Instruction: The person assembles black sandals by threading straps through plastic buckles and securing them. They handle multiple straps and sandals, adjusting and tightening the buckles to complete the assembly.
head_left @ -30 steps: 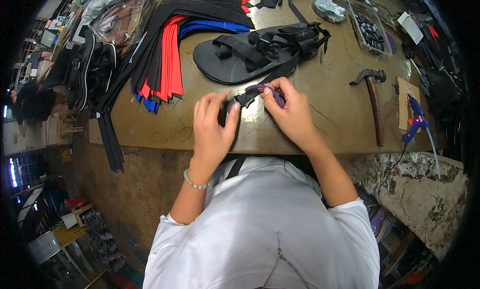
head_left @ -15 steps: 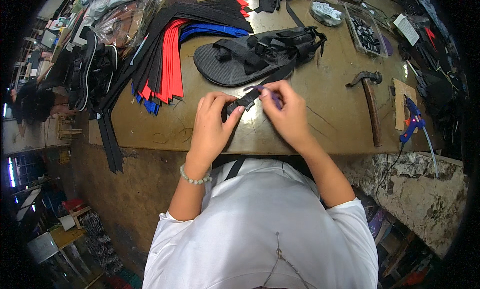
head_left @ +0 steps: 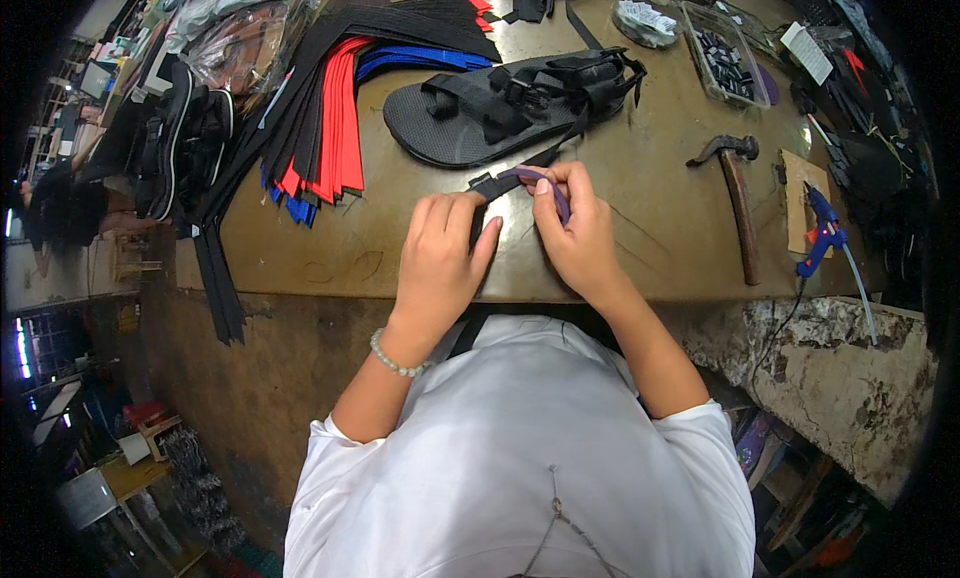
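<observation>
A black sandal (head_left: pixel 450 128) with webbing straps lies on the table, toe to the left. One black strap (head_left: pixel 492 187) reaches from it toward me, and a small dark fitting seems to sit on it. The curled fingers of my left hand (head_left: pixel 438 248) are at that strap's near end; its thumb stands a little off, and part of the strap is hidden. Pinched between thumb and fingers of my right hand (head_left: pixel 580 236) is a thin purple strip (head_left: pixel 563 210), bent in a curve, its far end against the black strap.
Black, red and blue strap bundles (head_left: pixel 345 128) fan out at the left. On the right lie a hammer (head_left: pixel 738 198) and a blue glue gun (head_left: pixel 822 233). Behind them stand a clear box of black buckles (head_left: pixel 725 63) and a tub of white tags (head_left: pixel 645 20).
My left thumb has lifted from the strap's fitting, and the left hand sits slightly more to the right. The purple strip now arches from the strap into my right hand.
</observation>
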`<state>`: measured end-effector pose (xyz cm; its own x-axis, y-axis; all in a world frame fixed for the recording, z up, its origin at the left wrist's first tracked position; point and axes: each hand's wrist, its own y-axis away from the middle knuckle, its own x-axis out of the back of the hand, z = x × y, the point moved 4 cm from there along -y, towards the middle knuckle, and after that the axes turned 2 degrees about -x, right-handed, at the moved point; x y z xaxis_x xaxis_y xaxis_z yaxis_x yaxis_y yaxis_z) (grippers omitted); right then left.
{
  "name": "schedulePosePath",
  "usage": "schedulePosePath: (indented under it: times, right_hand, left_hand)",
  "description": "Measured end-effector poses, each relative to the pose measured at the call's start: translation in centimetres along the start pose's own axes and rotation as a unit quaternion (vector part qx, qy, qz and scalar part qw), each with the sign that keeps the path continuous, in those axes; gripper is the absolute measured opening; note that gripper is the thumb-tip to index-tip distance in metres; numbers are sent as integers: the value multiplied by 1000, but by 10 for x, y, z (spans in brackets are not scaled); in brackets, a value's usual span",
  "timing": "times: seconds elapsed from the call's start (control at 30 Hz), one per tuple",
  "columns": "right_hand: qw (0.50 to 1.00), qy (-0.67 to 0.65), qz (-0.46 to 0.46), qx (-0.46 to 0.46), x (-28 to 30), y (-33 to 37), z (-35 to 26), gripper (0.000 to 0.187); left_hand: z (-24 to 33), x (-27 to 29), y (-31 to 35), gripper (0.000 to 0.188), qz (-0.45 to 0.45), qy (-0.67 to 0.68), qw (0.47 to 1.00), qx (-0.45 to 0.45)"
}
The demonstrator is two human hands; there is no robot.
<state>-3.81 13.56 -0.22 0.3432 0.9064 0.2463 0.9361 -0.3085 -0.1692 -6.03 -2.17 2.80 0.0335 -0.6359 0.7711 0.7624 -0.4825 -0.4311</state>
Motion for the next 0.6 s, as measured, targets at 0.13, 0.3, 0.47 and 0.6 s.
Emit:
schedulePosePath:
  times: [0.13,0.3,0.47,0.6]
  right_hand:
    - [1000,-14,4,-18,1,0,-1,13]
    - [999,-39,3,0,-1,-2,-1,13]
    - [999,-18,2,27,-1,-2,0,12]
    - [999,0,-6,40,-2,-1,0,13]
  left_hand:
    - [2,-7,-1,17,3,-42,999,25]
    - [1,-9,-1,12,26,-24,999,41]
    - [0,-9,2,10,32,-14,998,52]
    - [-1,-9,0,10,35,-6,998,54]
